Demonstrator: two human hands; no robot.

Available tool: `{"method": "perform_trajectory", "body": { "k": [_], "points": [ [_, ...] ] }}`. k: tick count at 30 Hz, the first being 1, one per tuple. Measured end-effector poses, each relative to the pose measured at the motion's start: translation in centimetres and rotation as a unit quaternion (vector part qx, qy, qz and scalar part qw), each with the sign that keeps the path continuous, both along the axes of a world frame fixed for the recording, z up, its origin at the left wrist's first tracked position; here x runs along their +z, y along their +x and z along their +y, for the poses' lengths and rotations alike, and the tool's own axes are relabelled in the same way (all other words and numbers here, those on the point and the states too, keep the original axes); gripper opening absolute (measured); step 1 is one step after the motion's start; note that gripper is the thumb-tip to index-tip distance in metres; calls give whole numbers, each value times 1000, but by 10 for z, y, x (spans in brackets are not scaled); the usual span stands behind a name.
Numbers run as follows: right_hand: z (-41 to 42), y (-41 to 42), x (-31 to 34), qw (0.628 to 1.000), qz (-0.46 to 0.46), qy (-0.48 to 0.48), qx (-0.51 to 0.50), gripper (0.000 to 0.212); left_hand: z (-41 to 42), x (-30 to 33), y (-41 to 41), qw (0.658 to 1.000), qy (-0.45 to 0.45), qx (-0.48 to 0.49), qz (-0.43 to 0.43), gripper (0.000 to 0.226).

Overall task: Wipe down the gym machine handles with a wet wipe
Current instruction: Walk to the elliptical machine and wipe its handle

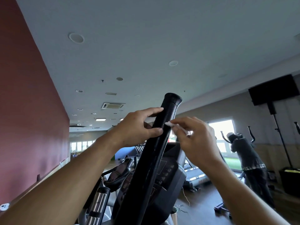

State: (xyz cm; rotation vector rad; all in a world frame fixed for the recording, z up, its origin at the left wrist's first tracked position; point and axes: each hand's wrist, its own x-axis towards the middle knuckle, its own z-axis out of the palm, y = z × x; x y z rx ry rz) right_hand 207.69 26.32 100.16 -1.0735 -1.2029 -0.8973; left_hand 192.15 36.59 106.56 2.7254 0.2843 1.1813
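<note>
A long black handle (168,111) of a gym machine rises tilted up the middle of the view, ending in a rounded cap. My left hand (138,127) is wrapped around the handle from the left, fingers across its front. My right hand (194,138) is just right of the handle and pinches a small white wet wipe (172,124), whose tip touches the handle's right side, level with my left fingers.
The machine's dark console (168,174) sits below the handle. A chrome-and-black post (99,203) stands at lower left. A person (250,161) stands at another machine on the right, near a black stand (280,137) and a wall screen (274,90). A red wall (24,111) runs along the left.
</note>
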Motion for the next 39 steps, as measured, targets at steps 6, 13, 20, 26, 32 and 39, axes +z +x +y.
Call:
{"method": "perform_trajectory", "body": {
  "k": [6, 13, 20, 26, 32, 39],
  "points": [
    [0, 2, 62, 990, -7, 114, -77, 18, 4, 1, 1, 1000, -7, -16, 5, 63],
    [7, -11, 58, 993, -28, -33, -108, 23, 5, -8, -5, 1000, 2, -21, 5, 64],
    [-2, -22, 10, 994, -26, -76, -69, 21, 10, -16, -12, 999, 3, -36, 11, 65],
    [5, -12, 48, 995, 44, 38, -83, 20, 12, -15, -13, 998, -4, -53, 17, 65],
    [9, -19, 35, 997, -12, 12, -76, 25, 14, -22, -15, 998, -5, -53, 13, 64],
    [5, -34, -39, 999, -38, -17, -31, 25, 12, -26, -22, 999, 15, -21, 29, 69]
  ]
}}
